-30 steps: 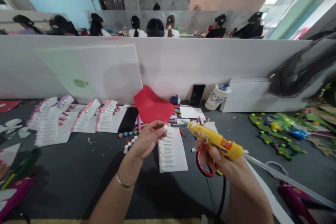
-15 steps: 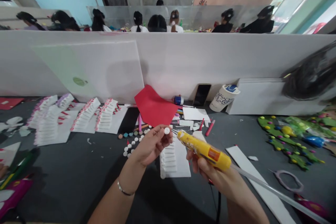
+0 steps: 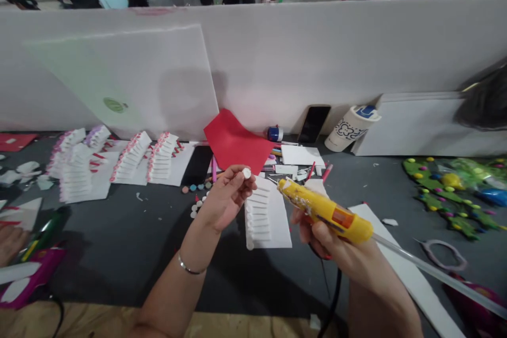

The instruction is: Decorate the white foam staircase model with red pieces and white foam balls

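Note:
My left hand (image 3: 225, 199) is raised over the dark table and pinches a small white round disc (image 3: 246, 172) between its fingertips. My right hand (image 3: 328, 245) grips a yellow glue gun (image 3: 322, 210), its nozzle aimed left a short way from the disc, not touching it. A clear glue stick (image 3: 435, 274) juts from the back of the gun. Below the hands lies a white card with rows of white strips (image 3: 264, 216). A few small white and coloured discs (image 3: 195, 202) are scattered left of it.
A red sheet (image 3: 236, 141), a phone (image 3: 313, 123) and a paper cup (image 3: 350, 128) lean at the white partition (image 3: 317, 58). Stacks of white strips (image 3: 127, 161) sit left, green decorated shapes (image 3: 451, 190) right, and a purple glue gun (image 3: 29, 277) lower left. People sit beyond the partition.
The disc turned up between my left fingertips and the glue gun's nozzle came close to it, then drew slightly back. The view tilted down.

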Motion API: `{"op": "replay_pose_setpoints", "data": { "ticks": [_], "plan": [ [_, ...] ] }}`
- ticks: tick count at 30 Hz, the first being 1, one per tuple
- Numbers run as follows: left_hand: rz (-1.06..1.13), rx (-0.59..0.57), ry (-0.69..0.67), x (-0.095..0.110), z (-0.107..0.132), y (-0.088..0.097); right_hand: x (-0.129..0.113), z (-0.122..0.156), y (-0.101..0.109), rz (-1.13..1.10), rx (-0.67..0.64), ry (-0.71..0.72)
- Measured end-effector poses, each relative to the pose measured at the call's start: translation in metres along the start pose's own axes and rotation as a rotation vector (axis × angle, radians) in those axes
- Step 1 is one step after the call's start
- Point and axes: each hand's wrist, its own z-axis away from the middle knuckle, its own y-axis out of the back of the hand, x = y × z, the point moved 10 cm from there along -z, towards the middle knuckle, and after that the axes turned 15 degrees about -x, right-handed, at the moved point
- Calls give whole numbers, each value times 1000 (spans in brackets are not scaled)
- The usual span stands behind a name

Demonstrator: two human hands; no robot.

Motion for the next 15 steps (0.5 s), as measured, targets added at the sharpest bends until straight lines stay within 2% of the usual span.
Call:
{"op": "replay_pose_setpoints", "data": {
  "ticks": [5, 15],
  "plan": [
    [-22, -19, 27, -6, 0, -4, 4, -6, -10, -22, -31, 21],
    [15, -20, 46, -13, 2, -6, 16, -7, -20, -51, -80, -86]
  ]
}}
